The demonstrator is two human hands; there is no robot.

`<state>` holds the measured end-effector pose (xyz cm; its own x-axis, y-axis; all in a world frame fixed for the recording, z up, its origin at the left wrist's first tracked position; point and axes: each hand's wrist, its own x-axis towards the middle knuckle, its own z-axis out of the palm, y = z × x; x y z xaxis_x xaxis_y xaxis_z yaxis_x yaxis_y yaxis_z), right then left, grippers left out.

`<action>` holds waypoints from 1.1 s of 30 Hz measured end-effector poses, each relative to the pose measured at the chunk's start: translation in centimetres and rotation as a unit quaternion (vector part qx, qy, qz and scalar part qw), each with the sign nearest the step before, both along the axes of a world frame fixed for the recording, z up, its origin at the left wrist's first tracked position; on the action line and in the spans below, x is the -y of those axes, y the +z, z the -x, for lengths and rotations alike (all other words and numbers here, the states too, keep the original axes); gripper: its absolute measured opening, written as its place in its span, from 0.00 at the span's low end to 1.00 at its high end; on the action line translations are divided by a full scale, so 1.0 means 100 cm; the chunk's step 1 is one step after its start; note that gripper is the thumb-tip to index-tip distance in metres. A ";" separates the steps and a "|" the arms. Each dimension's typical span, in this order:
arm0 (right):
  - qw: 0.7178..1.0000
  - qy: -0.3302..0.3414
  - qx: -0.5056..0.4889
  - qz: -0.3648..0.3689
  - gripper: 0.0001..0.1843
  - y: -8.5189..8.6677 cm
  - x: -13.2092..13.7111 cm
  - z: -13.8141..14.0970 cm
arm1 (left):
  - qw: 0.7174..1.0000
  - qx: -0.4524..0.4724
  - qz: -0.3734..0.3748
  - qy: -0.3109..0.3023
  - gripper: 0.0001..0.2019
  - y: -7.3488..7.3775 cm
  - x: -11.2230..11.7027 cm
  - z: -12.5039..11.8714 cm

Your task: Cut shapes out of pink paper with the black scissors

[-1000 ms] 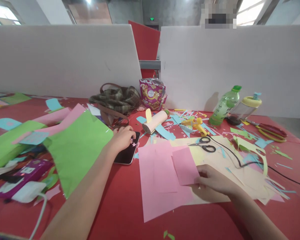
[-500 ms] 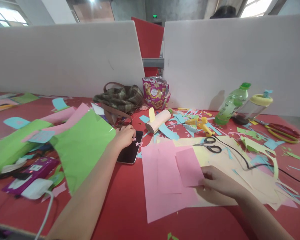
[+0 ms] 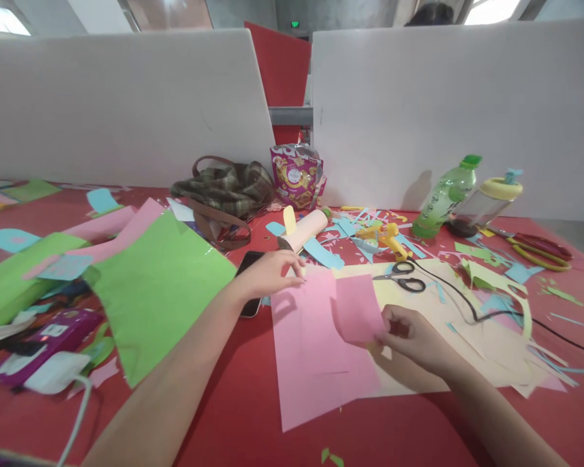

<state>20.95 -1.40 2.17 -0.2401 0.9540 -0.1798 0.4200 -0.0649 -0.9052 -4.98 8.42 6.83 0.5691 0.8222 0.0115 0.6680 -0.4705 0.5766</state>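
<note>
My right hand (image 3: 413,334) pinches the lower right corner of a small pink paper piece (image 3: 357,305), which is raised and slightly bent. Beneath it lies a larger pink sheet (image 3: 294,389), partly on top of cream paper (image 3: 428,370). My left hand (image 3: 272,271) hovers over the upper left of the pink sheet, its fingers stretched out and apart, with nothing visible in them. Under that hand a black phone (image 3: 250,309) is mostly covered. Scissors (image 3: 411,283) with black handles rest on the cream paper, just beyond my right hand.
A green sheet (image 3: 160,292) and a purple power strip (image 3: 43,344) lie at left. Behind are a plaid bag (image 3: 228,188), a snack packet (image 3: 296,175) and a paper roll (image 3: 304,231). A yellow glue gun (image 3: 394,240), a green bottle (image 3: 445,201), a jar (image 3: 486,204) and pliers (image 3: 545,248) are at right.
My left hand has lifted off the phone and moved right to the pink sheet, its fingers now spread. My right hand has tilted the small pink piece up. The view has shifted slightly.
</note>
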 end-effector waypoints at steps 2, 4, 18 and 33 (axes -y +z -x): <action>0.999 -0.019 -0.028 -0.007 0.06 -0.001 0.000 0.000 | 0.995 0.073 0.057 -0.045 0.04 -0.005 0.008 -0.015; 0.998 -0.031 -0.043 -0.021 0.04 0.000 0.000 0.001 | 0.983 0.135 0.105 -0.064 0.03 -0.014 0.015 -0.027; 0.979 -0.116 -0.093 -0.138 0.04 0.000 -0.001 -0.003 | 0.901 0.264 0.340 0.043 0.07 -0.045 0.041 -0.044; 0.960 -0.236 -0.085 -0.126 0.26 -0.015 -0.002 0.007 | 0.815 0.425 0.349 0.182 0.13 -0.056 0.066 -0.066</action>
